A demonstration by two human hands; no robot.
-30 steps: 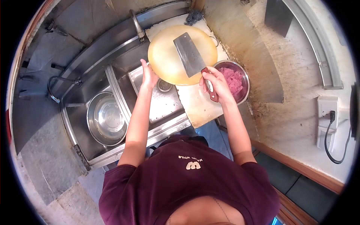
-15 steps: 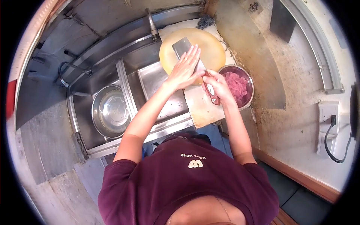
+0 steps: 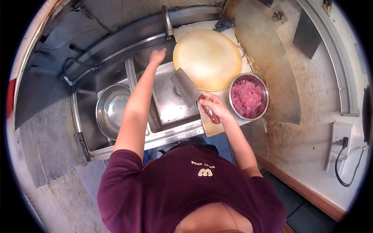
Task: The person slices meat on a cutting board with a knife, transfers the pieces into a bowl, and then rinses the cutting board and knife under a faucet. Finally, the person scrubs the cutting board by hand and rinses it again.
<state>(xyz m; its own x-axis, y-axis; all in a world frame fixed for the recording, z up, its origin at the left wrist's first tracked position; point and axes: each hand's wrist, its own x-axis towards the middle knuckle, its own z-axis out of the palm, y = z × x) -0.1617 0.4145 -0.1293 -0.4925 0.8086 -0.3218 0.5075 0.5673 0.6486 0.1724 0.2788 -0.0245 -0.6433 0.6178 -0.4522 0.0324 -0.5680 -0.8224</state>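
Note:
My right hand (image 3: 216, 105) is wrapped round the reddish-brown handle of a cleaver (image 3: 187, 88). The wide metal blade slants up and left over the right sink basin (image 3: 167, 112). My left hand (image 3: 157, 56) is stretched out over the back of that basin, below and left of the faucet (image 3: 167, 23); its fingers are too foreshortened to make out. A round yellowish cutting board (image 3: 207, 58) lies right of the basin, with nothing on it. Beside the board, a metal bowl (image 3: 265, 101) holds pink shredded or minced food (image 3: 247, 98).
A large metal bowl (image 3: 101, 112) sits in the left basin, with a second faucet (image 3: 67, 72) behind it. A dark scouring pad (image 3: 223, 24) lies behind the board. On the right wall is an outlet with a plugged-in cord (image 3: 339, 171).
My left hand has left the blade and moved left, over the sink. The cleaver, still in my right hand, has shifted down and left off the board. The view has shifted slightly.

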